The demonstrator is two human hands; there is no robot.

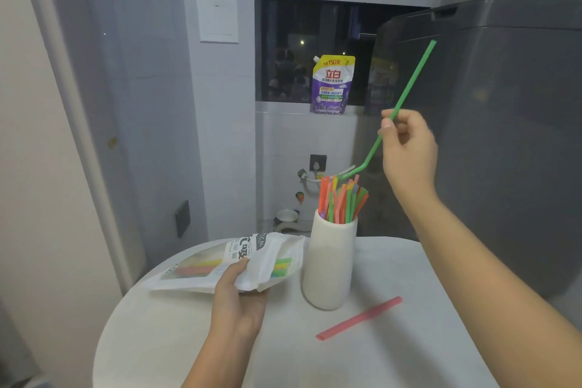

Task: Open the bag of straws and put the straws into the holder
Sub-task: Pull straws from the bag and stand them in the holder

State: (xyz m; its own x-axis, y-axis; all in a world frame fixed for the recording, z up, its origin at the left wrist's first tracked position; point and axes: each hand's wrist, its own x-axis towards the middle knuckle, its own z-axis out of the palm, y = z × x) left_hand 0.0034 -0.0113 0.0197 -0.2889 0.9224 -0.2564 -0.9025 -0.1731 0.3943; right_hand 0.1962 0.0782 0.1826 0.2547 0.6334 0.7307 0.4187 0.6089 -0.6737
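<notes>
- Grey walls, a dark window across the upper middle of the frame and a round white table point(409, 340) filling the bottom; a purple detergent pouch point(332, 85) stands on the sill.
- Right hand point(409, 151), at centre right, pinches a green straw point(409, 85) partway along; the long part slants to the upper right, while the short bent end runs down-left from the grip and hangs just above the straws already standing in the white holder point(330, 261); the holder's mouth lies below and left of the pinch, so I'd guess the straw must tip upright before it drops in.
- Left hand point(239, 299), lower centre, grips the opened straw bag point(201, 271), coloured straws showing inside; it lies on the table just left of the holder.
- One red straw point(359, 318) lies loose on the table, right of the holder, slanting up-right.
</notes>
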